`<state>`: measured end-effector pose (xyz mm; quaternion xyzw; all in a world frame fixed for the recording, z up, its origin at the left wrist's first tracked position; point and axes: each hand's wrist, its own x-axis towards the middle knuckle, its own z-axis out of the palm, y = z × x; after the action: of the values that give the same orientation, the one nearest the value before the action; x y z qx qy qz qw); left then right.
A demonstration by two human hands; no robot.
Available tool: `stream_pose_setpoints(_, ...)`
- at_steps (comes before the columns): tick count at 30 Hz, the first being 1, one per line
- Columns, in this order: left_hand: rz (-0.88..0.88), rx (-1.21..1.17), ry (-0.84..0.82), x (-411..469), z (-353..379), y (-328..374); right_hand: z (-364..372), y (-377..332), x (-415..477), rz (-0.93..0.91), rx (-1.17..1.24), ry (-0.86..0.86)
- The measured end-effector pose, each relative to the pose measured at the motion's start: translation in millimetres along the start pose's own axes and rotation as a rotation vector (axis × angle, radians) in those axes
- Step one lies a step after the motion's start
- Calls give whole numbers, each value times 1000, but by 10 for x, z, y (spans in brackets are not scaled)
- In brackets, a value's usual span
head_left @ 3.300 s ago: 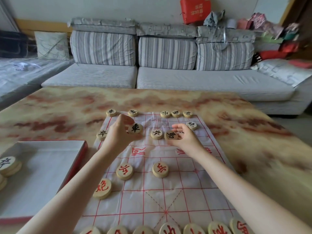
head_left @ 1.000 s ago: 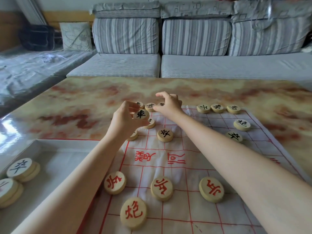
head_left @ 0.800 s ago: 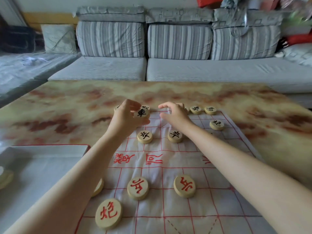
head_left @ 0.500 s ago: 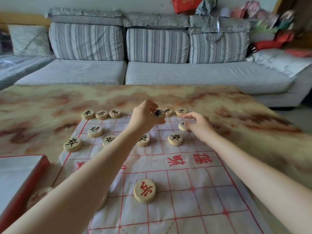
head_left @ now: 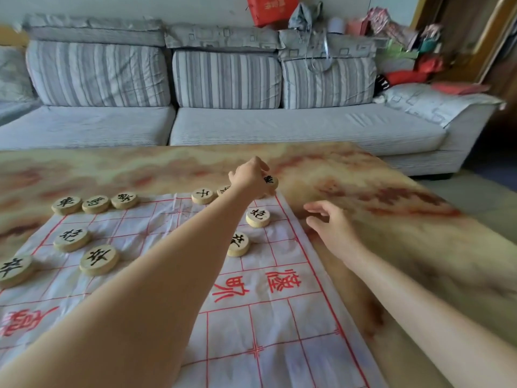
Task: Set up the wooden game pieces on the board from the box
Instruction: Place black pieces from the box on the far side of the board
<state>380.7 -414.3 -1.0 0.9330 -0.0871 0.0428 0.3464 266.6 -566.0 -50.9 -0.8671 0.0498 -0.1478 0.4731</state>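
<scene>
A white cloth board (head_left: pixel 279 317) with red grid lines lies on the marbled table (head_left: pixel 391 219). Round wooden pieces with black characters sit along its far rows, such as one at the far left (head_left: pixel 66 204) and one near the right edge (head_left: pixel 258 217). My left hand (head_left: pixel 249 177) reaches across to the board's far right corner and pinches a black-marked wooden piece (head_left: pixel 270 181) just over that corner. My right hand (head_left: pixel 333 228) hovers with spread fingers over the table, just right of the board, holding nothing. The box is out of view.
A grey striped sofa (head_left: pixel 223 113) stands behind the table, with bags and clutter (head_left: pixel 405 51) piled at its right end. The table's right edge (head_left: pixel 461 208) drops off toward the floor.
My left hand has carried the black-marked piece from the middle of the far row to the far right corner. My right hand has come off the board to its right, empty. The view has swung right.
</scene>
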Motion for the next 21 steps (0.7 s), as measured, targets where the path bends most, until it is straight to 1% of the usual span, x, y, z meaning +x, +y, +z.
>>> stream_pose_setpoints(2,10,47,-33,61,45,5,34,-9,-26,-28,14,-4)
stream_pose_setpoints(6,24,97,-43,175,121,-12,87,-4,-85,-105,-91,29)
stream_pose_setpoints(10,24,80,-50,221,180,-8,94,-4,-90,-103,-109,22)
stream_pose_setpoints(16,43,132,-49,237,228,11,100,6,-86,-114,-158,40)
stream_pose_setpoints(21,14,106,-81,237,264,-43,102,21,-74,-128,-168,59)
